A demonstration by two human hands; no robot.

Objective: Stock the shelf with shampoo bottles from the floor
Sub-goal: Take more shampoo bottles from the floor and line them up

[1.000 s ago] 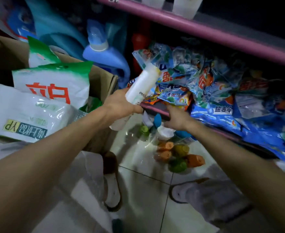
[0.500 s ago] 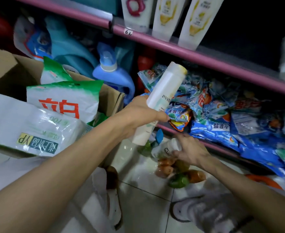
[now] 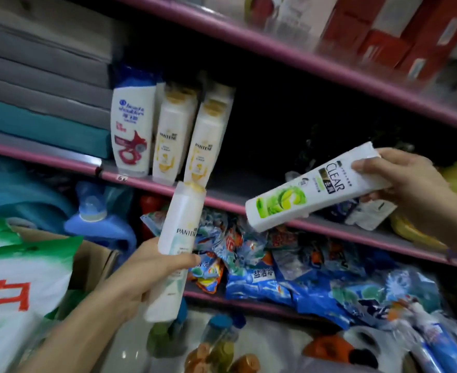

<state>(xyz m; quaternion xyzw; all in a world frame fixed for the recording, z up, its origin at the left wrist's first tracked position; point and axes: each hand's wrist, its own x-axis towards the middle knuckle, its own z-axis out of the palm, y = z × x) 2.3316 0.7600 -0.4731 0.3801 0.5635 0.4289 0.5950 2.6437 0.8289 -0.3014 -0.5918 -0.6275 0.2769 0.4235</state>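
At the bottom of the view, small bottles (image 3: 216, 343) with green, orange and blue caps stand on the pale floor (image 3: 130, 354) below the hands. To the left a white and green bag (image 3: 20, 281) with red characters leans out of a cardboard box (image 3: 92, 262).

The left hand (image 3: 143, 275) grips a white Pantene bottle (image 3: 178, 249) around its lower half. The thumb crosses the front of the bottle just under the label and the other fingers (image 3: 168, 285) curl round the side and back, so the bottle's base sticks out below the hand and its gold cap points up, tilted a little to the right, reaching the pink edge of the middle shelf (image 3: 222, 203).

Farther up and to the right, the right hand (image 3: 402, 184) holds a white Clear bottle (image 3: 316, 187) with a green graphic. It lies nearly sideways in front of that shelf's opening, one end low and left, the other end high and right inside the hand. The thumb presses on the label face near that high end; the remaining fingers wrap beneath, mostly hidden.

Beyond both hands, blue sachet packs (image 3: 289, 275) are piled on the lowest shelf. On the middle shelf a Head & Shoulders bottle (image 3: 133, 127) stands upright at the left, with two Pantene bottles (image 3: 173, 135) standing just beside it. Red boxes (image 3: 399, 39) sit on the shelf above
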